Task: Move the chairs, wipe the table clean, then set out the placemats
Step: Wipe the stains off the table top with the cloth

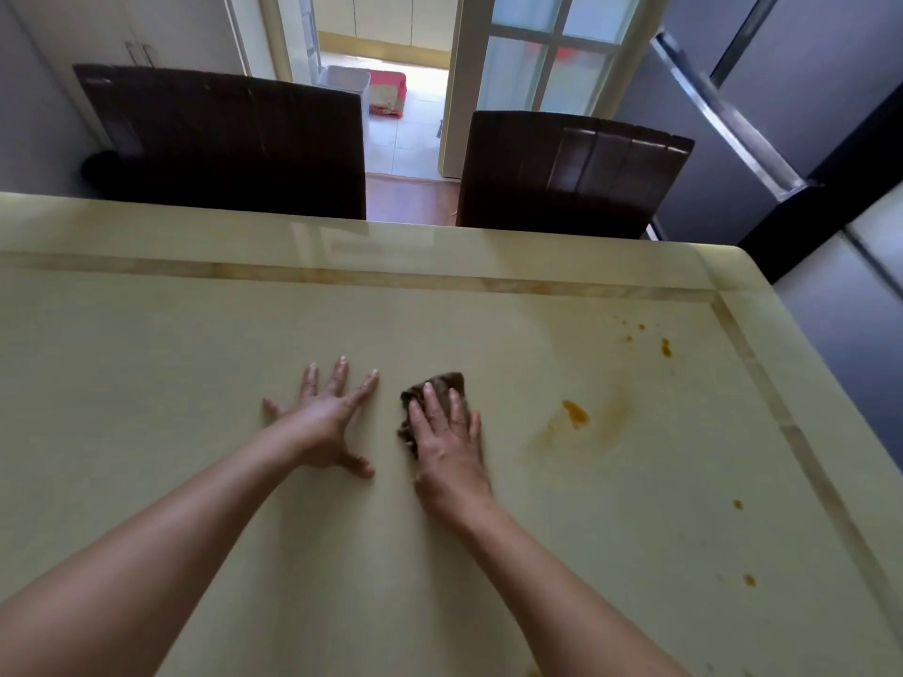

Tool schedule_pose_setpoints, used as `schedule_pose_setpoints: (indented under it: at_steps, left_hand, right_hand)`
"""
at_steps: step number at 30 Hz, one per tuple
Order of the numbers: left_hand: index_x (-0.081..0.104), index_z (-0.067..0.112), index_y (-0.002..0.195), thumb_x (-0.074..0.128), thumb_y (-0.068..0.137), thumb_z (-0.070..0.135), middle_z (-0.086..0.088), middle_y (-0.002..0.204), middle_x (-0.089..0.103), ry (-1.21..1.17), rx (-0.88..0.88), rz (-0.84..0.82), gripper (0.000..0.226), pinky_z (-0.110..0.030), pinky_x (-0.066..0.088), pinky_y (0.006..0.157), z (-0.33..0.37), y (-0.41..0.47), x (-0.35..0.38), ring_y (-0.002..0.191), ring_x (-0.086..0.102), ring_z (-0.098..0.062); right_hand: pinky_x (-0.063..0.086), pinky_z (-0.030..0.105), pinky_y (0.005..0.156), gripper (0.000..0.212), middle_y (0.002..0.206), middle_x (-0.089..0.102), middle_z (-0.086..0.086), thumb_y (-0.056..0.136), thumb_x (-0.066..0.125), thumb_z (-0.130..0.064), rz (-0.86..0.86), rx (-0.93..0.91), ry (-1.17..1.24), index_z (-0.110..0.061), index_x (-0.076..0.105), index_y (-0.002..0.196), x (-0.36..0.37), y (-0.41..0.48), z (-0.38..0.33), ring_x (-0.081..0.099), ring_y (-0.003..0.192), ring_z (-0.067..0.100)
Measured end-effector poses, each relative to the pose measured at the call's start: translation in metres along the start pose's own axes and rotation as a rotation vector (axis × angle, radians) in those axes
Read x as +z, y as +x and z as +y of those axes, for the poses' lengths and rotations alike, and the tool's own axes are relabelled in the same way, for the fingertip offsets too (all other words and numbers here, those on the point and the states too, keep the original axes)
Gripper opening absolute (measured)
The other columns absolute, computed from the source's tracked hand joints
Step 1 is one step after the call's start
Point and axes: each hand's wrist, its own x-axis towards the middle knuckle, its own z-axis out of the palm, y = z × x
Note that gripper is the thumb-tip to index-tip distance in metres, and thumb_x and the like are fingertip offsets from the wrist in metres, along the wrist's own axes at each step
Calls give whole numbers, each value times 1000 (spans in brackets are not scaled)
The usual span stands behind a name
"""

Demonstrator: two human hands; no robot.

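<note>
A glossy cream table (195, 364) fills the view. My right hand (447, 439) lies flat on a dark brown cloth (442, 386) and presses it onto the tabletop with straight fingers. Just left of it, my left hand (325, 417) rests on the bare surface with its fingers spread. Orange-brown stains (575, 413) and a pale smear lie to the right of the cloth, with smaller spots (665, 347) toward the table's right edge. Two dark brown chairs (229, 144) (567, 173) stand at the far side of the table, their backs against its edge.
Behind the chairs an open doorway (405, 114) leads to a tiled room with a white bin (344, 80) and a red mat (388, 92). A grey refrigerator (782, 114) stands at the right, white cabinets (122, 36) at the left.
</note>
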Motion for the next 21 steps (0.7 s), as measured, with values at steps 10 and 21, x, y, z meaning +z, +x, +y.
schedule_pose_setpoints:
  at_steps: [10, 21]
  left_hand:
    - [-16, 49, 143, 73, 63, 62, 6, 153, -31, 62, 117, 40, 120, -70, 5, 106, 16, -49, 34, 143, -26, -26]
    - [-15, 46, 144, 74, 61, 62, 4, 153, -33, 94, 92, -4, 123, -71, 4, 105, 22, -58, 58, 143, -26, -28]
  right_hand:
    - [-12, 41, 116, 64, 160, -9, -5, 94, 32, -7, 16, 31, -58, -23, 9, 152, -16, -10, 47, -11, 148, 20]
    - [-5, 43, 117, 62, 160, -9, 3, 95, 29, -7, 90, 318, -72, -18, 9, 153, -24, -58, 103, -9, 147, 26]
